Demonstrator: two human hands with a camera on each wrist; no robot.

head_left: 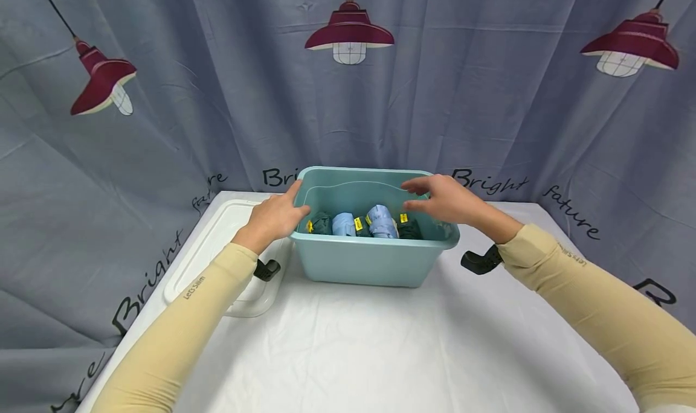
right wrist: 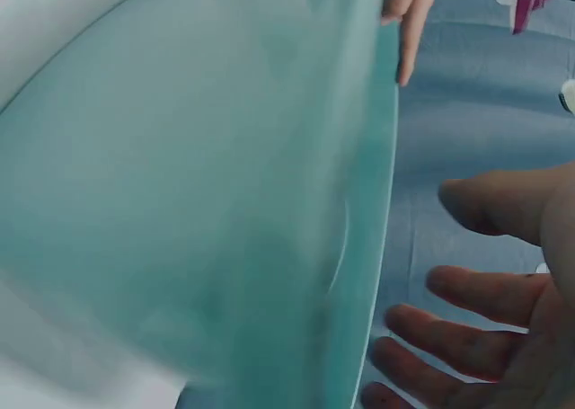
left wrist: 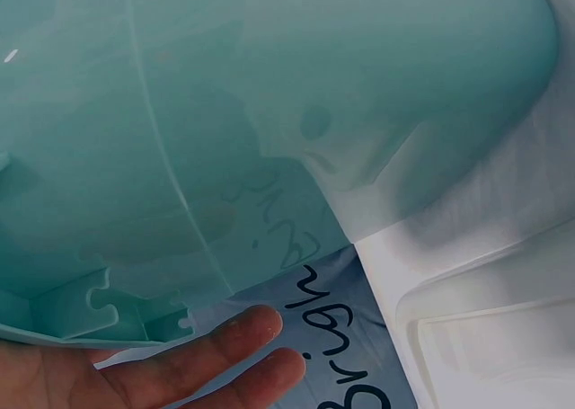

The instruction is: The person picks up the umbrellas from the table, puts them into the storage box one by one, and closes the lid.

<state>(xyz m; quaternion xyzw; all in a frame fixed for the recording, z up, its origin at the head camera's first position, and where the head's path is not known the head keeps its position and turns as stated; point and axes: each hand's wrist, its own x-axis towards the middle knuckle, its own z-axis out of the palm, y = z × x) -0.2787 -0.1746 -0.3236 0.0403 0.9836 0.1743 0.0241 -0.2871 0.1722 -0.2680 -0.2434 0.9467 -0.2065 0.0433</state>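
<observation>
A teal plastic storage bin (head_left: pixel 370 262) stands on the white-covered table. Inside it lie rolled cloth-like bundles, light blue (head_left: pixel 382 221) and dark green (head_left: pixel 321 224), some with yellow tags. My left hand (head_left: pixel 275 218) rests at the bin's left rim, index finger stretched forward and thumb reaching over the inner side. In the left wrist view, straight fingers (left wrist: pixel 243 337) extend beside the bin's rim. Over the right part of the bin, my right hand (head_left: pixel 443 197) hovers with fingers spread from the thumb. Nothing is between its fingers (right wrist: pixel 458 342) in the right wrist view.
A white lid (head_left: pixel 217 244) lies flat on the table at the left, partly behind my left forearm. White tablecloth (head_left: pixel 348 340) spreads in front of the bin. A grey-blue curtain (head_left: pixel 244 99) printed with red lamps and lettering hangs behind and at both sides.
</observation>
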